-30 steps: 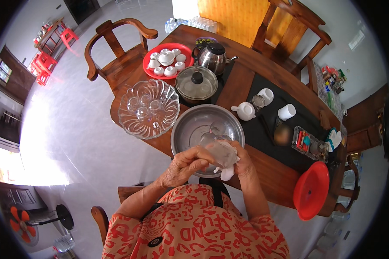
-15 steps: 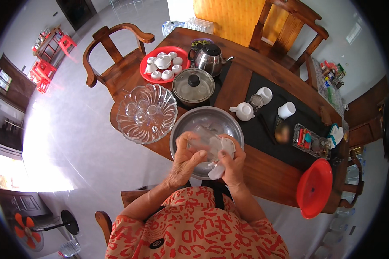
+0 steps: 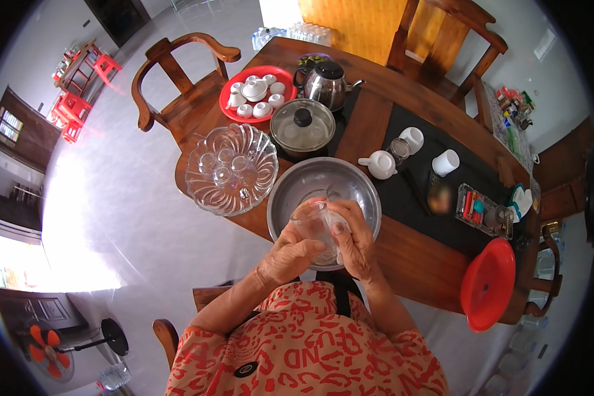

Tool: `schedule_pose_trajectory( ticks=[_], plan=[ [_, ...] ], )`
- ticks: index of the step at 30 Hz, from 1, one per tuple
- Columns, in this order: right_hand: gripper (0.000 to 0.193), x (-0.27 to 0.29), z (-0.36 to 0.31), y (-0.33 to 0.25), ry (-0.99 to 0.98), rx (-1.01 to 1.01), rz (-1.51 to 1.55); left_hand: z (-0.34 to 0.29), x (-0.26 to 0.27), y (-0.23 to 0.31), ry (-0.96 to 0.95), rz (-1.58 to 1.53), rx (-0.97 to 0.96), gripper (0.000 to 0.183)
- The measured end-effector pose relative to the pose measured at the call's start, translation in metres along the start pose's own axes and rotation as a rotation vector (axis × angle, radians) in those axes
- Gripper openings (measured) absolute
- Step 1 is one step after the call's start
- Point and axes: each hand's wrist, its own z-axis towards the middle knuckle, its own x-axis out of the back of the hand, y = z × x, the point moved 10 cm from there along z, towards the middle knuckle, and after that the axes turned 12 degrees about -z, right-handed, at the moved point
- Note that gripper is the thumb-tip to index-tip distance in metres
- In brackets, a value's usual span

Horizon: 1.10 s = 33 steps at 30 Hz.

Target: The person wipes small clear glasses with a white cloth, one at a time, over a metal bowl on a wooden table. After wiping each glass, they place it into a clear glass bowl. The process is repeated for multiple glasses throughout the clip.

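Note:
Over a steel basin (image 3: 364, 188), my left hand (image 3: 289, 254) is wrapped around a see-through drinking glass (image 3: 308, 222). My right hand (image 3: 358, 241) pinches a thin white cloth (image 3: 328, 232) against the other side of the glass. The fingers hide part of both. Inside the basin, more glassware shows faintly behind my fingertips. Left of the basin stands a large fluted glass bowl (image 3: 198, 188), and several small drinking glasses (image 3: 222, 173) sit in it.
Beyond the basin stand a lidded pot (image 3: 302, 132), a steel kettle (image 3: 325, 86) and a red tray (image 3: 227, 109) of white teaware. A white teapot (image 3: 380, 165), white cup (image 3: 445, 162) and glass tray (image 3: 468, 223) lie rightward. A red basin (image 3: 488, 284) overlaps the table's right edge.
My left hand has closed in around the glass, which now stands more upright between both hands. The white cloth no longer hangs below my right hand but is bunched against the glass.

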Motion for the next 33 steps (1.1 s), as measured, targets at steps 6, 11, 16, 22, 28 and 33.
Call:
schedule_pose_trajectory(
  ticks=[6,11,16,22,28,33],
  plan=[
    [0.032,0.004,0.009,-0.013,0.071,0.103,-0.014,0.005,0.001,0.003,0.035,0.081,-0.039,0.086],
    [0.049,0.0,-0.008,-0.043,0.083,0.32,-0.276,0.004,-0.002,0.012,0.012,0.056,-0.042,0.091],
    [0.041,0.003,-0.011,-0.037,0.075,0.25,-0.11,0.0,-0.006,0.009,-0.02,0.095,-0.003,0.097],
    [0.034,-0.003,-0.004,-0.006,-0.024,-0.009,0.245,-0.003,-0.01,0.013,0.028,0.476,-0.031,0.103],
    [0.028,-0.003,-0.012,0.001,-0.134,-0.146,0.148,-0.002,-0.001,0.031,0.088,0.728,-0.115,0.102],
    [0.021,0.026,-0.014,0.007,-0.029,-0.241,0.22,-0.004,0.005,0.042,0.108,0.888,-0.173,0.086]
  ],
)
